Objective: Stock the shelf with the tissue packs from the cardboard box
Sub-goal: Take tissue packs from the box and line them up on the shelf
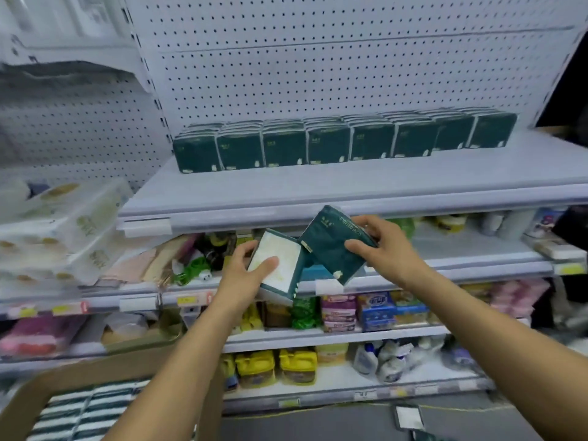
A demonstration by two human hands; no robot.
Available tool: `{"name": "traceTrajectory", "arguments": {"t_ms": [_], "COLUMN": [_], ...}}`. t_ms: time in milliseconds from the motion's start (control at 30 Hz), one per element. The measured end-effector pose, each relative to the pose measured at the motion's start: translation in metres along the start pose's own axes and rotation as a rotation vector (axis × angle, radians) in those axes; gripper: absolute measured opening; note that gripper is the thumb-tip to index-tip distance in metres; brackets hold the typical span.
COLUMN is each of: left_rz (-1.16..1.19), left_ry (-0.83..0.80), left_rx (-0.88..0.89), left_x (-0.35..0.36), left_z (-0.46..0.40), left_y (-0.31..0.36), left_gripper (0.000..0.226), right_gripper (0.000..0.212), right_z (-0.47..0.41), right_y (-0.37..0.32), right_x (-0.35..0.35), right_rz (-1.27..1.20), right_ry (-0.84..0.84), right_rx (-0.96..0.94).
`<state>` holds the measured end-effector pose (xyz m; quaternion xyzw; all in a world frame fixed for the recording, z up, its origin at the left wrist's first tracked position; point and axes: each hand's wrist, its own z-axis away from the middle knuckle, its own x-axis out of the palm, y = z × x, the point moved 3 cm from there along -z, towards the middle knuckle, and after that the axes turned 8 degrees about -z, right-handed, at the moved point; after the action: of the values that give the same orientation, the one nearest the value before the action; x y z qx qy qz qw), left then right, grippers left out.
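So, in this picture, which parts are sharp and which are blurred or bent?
Head view: the tissue packs on the shelf and both hands are fairly sharp; the lower shelves' goods and the cardboard box are smeared; the wide lens bows the shelf edge.

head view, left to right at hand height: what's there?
White tissue roll bundles → left hand → white-faced tissue pack → dark green tissue pack → right hand.

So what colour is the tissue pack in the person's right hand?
Dark green tissue pack with small pale markings, gripped by the right hand; head view.
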<state>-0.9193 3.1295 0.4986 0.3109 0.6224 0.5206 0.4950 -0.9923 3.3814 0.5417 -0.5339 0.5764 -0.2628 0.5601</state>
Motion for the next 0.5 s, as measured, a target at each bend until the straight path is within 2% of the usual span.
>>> {"name": "traceTrajectory", "arguments": {"t_ms": [300, 500], "left_rz": [0.022, 0.028], "left_ry": [-0.036, -0.037], "left_rx": [0.159, 0.252], "left_x": [0.139, 0.194], "left_z": [-0.019, -0.042], "left_y": [0.104, 0.158], "left_gripper": [0.043, 0.036], "right_gripper": [0.033, 0.036], "right_z": [-0.014, -0.044], "right_y": [0.014, 0.018], "right_x": [-0.176, -0.265], "right_rz": [0.059, 0.154], "right_ry": [0.145, 0.319], "right_rx": [-0.065, -0.119]}}
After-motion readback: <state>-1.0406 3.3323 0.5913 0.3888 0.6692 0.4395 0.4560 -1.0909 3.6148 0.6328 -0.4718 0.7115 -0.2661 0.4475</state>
